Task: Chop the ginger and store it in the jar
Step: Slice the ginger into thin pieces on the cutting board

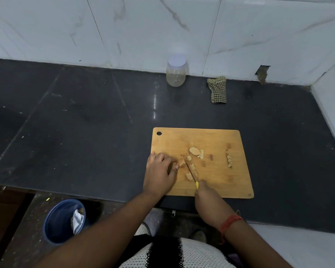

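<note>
While a blue bin (63, 221) sat on the floor down at the far left, the left hand (159, 171) lay on the wooden cutting board (220, 182), fingers curled, pinching a small ginger piece (181, 163) against the wood. Right beside it, the knife (190, 172) blade was touching that piece, its yellow handle gripped in the right hand (205, 192), fingers wrapped tight around it. Cut slices (194, 151) lay scattered just past the blade, and a little row of scraps (229, 161) sat nearer the board's right side. Back by the tiled wall stood the jar (176, 71), white lid on, well apart from the board, with a checked cloth (218, 89) to its right.
</note>
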A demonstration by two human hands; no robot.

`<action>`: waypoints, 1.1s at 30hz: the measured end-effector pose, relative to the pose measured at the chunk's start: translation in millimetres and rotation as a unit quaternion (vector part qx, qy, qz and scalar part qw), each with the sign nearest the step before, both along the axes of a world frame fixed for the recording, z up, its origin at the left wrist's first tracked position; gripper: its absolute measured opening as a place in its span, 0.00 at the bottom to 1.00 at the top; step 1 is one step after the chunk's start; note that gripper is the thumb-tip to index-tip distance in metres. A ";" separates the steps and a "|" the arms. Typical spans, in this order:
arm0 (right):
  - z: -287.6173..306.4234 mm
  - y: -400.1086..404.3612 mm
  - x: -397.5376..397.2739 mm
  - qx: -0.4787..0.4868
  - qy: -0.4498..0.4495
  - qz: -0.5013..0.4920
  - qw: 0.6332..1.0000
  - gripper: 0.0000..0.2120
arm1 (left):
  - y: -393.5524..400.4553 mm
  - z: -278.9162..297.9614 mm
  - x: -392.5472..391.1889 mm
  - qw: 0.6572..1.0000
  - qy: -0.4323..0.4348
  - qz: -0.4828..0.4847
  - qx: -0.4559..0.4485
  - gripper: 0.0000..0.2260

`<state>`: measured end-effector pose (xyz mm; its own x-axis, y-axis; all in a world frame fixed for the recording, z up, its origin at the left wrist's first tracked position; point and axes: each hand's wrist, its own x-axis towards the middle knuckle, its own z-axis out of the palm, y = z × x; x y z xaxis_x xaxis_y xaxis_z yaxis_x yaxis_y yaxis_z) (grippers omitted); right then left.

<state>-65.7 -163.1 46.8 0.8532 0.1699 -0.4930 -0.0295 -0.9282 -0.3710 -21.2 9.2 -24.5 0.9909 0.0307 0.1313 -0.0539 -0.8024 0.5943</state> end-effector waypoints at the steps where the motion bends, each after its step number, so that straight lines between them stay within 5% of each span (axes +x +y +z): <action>1: -0.9 -1.8 -1.0 -0.002 0.011 0.009 1.000 0.08 | -0.1 1.1 -0.5 1.000 -0.002 -0.007 0.007 0.11; 4: 2.7 -10.4 -1.5 0.024 0.055 -0.004 0.998 0.12 | 0.1 3.0 -1.8 0.999 -0.009 -0.034 0.023 0.11; 10: 11.3 -24.9 8.7 0.025 0.043 -0.023 0.998 0.04 | -0.8 6.4 -2.5 0.997 -0.013 -0.069 0.033 0.15; 20: 4.6 -20.2 23.7 0.018 0.062 -0.039 0.997 0.11 | -7.0 18.6 22.0 0.988 -0.021 -0.110 0.109 0.15; 29: 7.1 -34.4 20.9 0.049 0.028 -0.070 0.996 0.06 | -19.7 13.9 13.7 0.990 -0.036 -0.104 0.088 0.16; 33: 10.5 -42.1 27.2 0.071 -0.007 -0.117 0.991 0.05 | -23.7 19.9 9.4 0.954 -0.080 -0.248 0.152 0.20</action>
